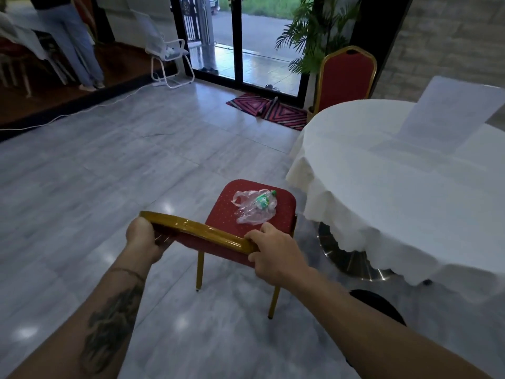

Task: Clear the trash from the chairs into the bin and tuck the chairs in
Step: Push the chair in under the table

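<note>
A red banquet chair [226, 212] with a gold frame stands on the tiled floor just left of the round table [382, 173]. On its seat lies a crumpled clear plastic bag [247, 212] with a small bottle [263, 199] that has a green label and cap. My left hand [143, 236] grips the left end of the gold top rail of the chair's back. My right hand [273, 250] grips the rail's right end. No bin is in view.
The table has a white cloth and a chrome pedestal base [352, 258]. A second red chair [345, 77] stands at its far side beside a potted palm [314, 36]. A white chair [166, 58], a floor cable [82, 108], a doormat [267, 109] and a standing person [73, 39] lie beyond.
</note>
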Demonstrator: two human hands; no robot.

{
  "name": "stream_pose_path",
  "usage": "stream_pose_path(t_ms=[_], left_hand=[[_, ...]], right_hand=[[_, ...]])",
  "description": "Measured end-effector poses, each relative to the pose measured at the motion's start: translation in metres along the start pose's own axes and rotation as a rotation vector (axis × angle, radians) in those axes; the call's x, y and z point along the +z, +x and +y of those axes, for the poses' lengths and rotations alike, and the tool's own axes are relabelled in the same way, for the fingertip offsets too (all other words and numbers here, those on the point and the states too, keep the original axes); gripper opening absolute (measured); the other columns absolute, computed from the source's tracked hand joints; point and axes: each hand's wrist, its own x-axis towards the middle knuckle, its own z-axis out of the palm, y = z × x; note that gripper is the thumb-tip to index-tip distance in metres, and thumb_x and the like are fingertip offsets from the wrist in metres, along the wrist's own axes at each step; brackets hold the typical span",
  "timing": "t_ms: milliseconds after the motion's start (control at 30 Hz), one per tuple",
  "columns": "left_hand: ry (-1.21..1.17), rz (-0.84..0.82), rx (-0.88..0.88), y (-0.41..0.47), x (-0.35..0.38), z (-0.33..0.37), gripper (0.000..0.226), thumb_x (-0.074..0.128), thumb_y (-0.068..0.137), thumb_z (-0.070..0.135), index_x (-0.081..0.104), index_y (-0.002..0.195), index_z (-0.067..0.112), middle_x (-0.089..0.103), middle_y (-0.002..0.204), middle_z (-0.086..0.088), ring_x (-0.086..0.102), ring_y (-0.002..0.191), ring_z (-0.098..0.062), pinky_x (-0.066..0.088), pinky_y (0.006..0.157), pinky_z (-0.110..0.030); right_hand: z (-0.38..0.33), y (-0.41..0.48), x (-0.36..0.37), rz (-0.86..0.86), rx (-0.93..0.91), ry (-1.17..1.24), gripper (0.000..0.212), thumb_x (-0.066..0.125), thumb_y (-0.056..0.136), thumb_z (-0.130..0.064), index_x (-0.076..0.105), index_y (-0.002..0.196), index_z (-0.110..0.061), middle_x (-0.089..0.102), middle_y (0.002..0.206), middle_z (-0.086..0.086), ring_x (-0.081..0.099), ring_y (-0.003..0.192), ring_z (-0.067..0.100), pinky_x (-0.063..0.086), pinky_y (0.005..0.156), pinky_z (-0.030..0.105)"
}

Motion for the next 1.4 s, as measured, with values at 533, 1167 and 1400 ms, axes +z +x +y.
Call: stream_pose_path(t_ms=[533, 1167, 1400], left_hand=[[0.437, -0.046, 0.133, -0.028, 0.004, -0.005, 0.062, 0.06, 0.082, 0.003, 0.038, 0.14, -0.002, 0.052, 0.081, -0.011, 0.061, 0.063, -0.019, 0.055, 0.05, -0.035], [0.798, -0.044, 0.141, 0.039, -0.048, 0.09, 0.046, 0.057, 0.085, 0.003, 0.05, 0.129, -0.008, 0.056, 0.075, -0.012, 0.057, 0.063, -0.025, 0.051, 0.06, -0.039], [1.392, 0.22, 0.659, 0.039, -0.014, 0.081, 0.076, 0.065, 0.075, 0.02, 0.035, 0.145, 0.011, 0.034, 0.143, -0.021, 0.037, 0.129, -0.045, 0.038, 0.106, -0.054]], right_hand=[[-0.008, -0.024, 0.049, -0.242, 0.094, 0.238, 0.069, 0.074, 0.084, -0.028, 0.043, 0.146, -0.032, 0.051, 0.122, -0.008, 0.053, 0.114, 0.016, 0.047, 0.098, 0.032], [-0.094, 0.002, 0.082, -0.588, -0.163, 0.163, 0.087, 0.065, 0.087, -0.011, 0.018, 0.16, -0.021, 0.035, 0.158, 0.01, 0.037, 0.142, 0.032, 0.038, 0.115, 0.045], [-0.013, -0.005, 0.075, -0.587, 0.094, 0.134, 0.083, 0.066, 0.085, -0.014, 0.026, 0.156, -0.026, 0.041, 0.15, 0.006, 0.044, 0.136, 0.031, 0.044, 0.108, 0.042]])
